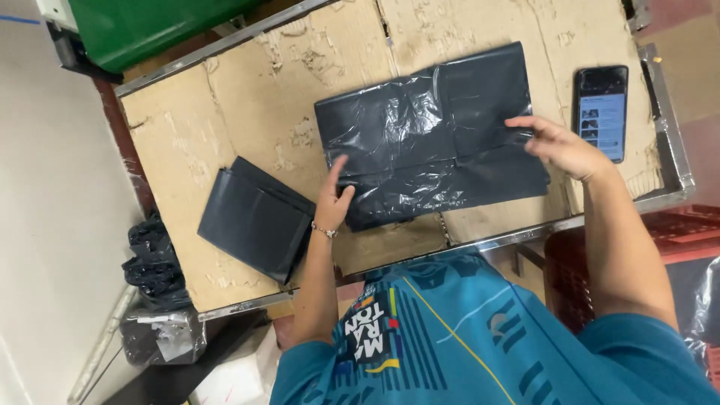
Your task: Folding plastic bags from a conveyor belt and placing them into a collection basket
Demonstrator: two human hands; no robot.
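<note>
Teal patterned shirt (450, 337) fills bottom centre of the frame, nearest the lens; both bare forearms reach up from it. Left hand (334, 199), thin bracelet (324, 230) at the wrist, lies flat with fingers spread and loose on the lower left edge of a black plastic bag (431, 135). Nothing pinched. Right hand (559, 146) at centre right, fingers extended and open, fingertips pressing the bag's right edge. The bag is spread partly folded and wrinkled at frame centre on a worn cardboard sheet (247, 105) covering a metal-framed table (660, 195). A folded stack of black bags (255, 219) sits left of centre, just beside the left wrist, apart from the spread bag. Phone (601, 111) with lit screen lies upper right, near the right hand, not touching. Green bin (150, 26) upper left. Crumpled black plastic (154, 262) lower left, off the table.
</note>
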